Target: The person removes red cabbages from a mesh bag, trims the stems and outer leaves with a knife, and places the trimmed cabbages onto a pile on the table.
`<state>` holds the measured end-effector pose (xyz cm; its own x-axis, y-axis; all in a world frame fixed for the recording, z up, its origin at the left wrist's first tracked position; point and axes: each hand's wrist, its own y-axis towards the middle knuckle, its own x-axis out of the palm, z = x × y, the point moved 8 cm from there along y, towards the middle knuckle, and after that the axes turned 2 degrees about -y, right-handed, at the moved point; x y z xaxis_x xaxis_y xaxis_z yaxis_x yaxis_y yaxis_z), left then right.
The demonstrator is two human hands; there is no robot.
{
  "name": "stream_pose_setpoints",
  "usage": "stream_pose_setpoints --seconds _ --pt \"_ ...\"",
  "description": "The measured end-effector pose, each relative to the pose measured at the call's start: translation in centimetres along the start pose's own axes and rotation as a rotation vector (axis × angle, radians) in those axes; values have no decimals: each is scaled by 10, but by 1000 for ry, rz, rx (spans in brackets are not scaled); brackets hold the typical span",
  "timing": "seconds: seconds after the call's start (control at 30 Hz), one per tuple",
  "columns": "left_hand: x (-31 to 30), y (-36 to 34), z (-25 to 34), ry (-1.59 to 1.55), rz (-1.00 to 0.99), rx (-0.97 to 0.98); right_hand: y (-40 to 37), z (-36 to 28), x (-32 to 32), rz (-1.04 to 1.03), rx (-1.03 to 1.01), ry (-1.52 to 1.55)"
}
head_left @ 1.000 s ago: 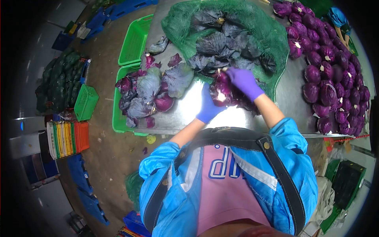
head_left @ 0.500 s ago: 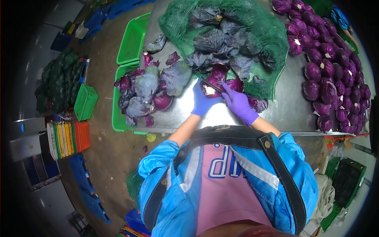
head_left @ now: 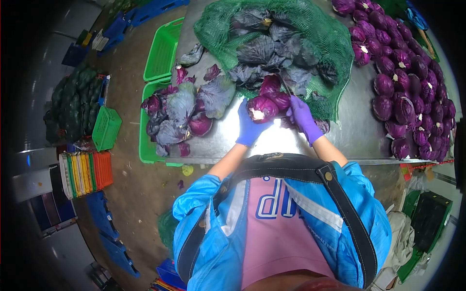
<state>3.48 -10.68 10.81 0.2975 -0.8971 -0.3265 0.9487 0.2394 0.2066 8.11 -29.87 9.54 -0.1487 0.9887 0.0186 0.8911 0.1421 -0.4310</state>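
My left hand (head_left: 249,127), in a blue-purple glove, cups a red cabbage (head_left: 262,107) from its left and underside. The pale cut stem of that cabbage faces me. In my right hand (head_left: 304,118), also gloved, is a knife (head_left: 285,85) whose dark, narrow blade points away from me, just right of the cabbage. Loose purple leaves (head_left: 270,85) lie just beyond the cabbage. Behind them a green mesh bag (head_left: 335,58) spreads over the metal table (head_left: 221,140), with dark outer cabbage leaves (head_left: 257,51) in it.
Trimmed cabbages (head_left: 403,114) are piled along the table's right side. At left, a green crate (head_left: 145,140) stands beside a heap of leaves (head_left: 180,104), with another green crate (head_left: 165,46) behind. Part of another person's arm (head_left: 427,43) shows at the upper right.
My right hand has drawn away from the cabbage to the right, and the knife has swung from across the stem to pointing away. More of the cabbage shows; my left hand stays on it.
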Motion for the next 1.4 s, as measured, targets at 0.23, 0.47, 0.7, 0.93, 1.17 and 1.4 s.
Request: stream_pose_setpoints --seconds 0.23,0.47,0.7,0.93,1.17,1.4 --pt "-21 -2 36 -536 -341 -327 8 4 -27 125 50 7" --pt "-40 3 49 394 -520 404 -10 -34 -5 129 -242 -496" --pt "-1 -12 -28 -830 -112 -654 -2 -36 33 -66 -395 -614" --pt "8 4 -6 -468 -222 -174 -27 -65 20 -91 -371 -826" --pt "22 31 -1 -300 -251 -132 -64 -65 38 -63 -827 -1067" --pt "25 32 6 -184 -254 -81 -56 -67 36 32 -810 -1195"
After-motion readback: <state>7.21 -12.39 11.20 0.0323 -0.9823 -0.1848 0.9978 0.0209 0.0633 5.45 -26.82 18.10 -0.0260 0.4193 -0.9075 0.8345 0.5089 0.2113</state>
